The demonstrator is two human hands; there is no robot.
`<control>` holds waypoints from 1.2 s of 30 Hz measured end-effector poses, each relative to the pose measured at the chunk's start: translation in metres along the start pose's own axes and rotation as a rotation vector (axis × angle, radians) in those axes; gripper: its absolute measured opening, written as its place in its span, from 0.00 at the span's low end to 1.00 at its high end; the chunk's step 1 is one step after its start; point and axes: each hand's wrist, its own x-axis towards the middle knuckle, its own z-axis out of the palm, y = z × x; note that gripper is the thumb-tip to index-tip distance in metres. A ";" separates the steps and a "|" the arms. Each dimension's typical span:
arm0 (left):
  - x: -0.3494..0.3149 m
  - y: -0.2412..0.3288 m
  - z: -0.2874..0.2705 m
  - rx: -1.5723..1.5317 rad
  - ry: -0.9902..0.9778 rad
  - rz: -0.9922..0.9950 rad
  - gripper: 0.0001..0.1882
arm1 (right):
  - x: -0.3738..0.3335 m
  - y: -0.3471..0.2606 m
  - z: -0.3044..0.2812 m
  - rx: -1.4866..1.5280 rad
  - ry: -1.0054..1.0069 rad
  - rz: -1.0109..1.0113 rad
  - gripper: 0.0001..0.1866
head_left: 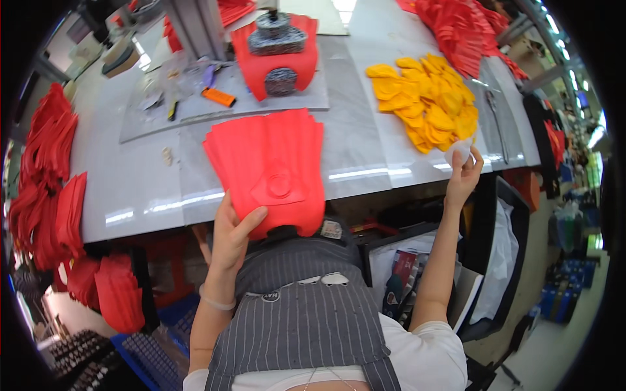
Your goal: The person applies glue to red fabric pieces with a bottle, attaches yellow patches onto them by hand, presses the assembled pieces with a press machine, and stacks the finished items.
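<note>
A fanned stack of red flat pieces point(261, 140) lies in front of me, its near end overhanging the table edge. On its top piece shows a raised round outline. My left hand point(236, 228) is closed on the stack's near left edge, the thumb on top. Off to the right, my right hand point(465, 174) pinches a small thin whitish piece point(460, 150) between thumb and fingers. That piece is just at the near side of a heap of yellow flat pieces point(433, 98). What it is made of I cannot tell.
Beyond the stack, a press head point(277, 40) stands over another red piece point(244, 58) on a grey base plate point(195, 117). An orange cutter point(218, 98) lies there. Red piles point(49, 156) hang at the left; more red pieces point(456, 32) lie far right. A metal rod point(497, 127) lies right.
</note>
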 end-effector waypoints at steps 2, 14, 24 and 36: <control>0.000 0.002 -0.001 -0.013 0.014 -0.042 0.29 | 0.019 0.035 -0.024 -0.195 0.190 -0.035 0.20; 0.000 0.006 -0.007 -0.057 -0.053 -0.122 0.31 | 0.014 0.018 0.012 -0.564 0.372 -0.299 0.21; -0.004 -0.001 -0.007 -0.049 -0.024 -0.076 0.32 | 0.059 -0.020 0.149 -0.935 -0.448 -0.571 0.13; -0.003 -0.022 -0.029 -0.017 0.007 -0.033 0.28 | -0.011 -0.053 0.170 0.338 -0.591 0.294 0.31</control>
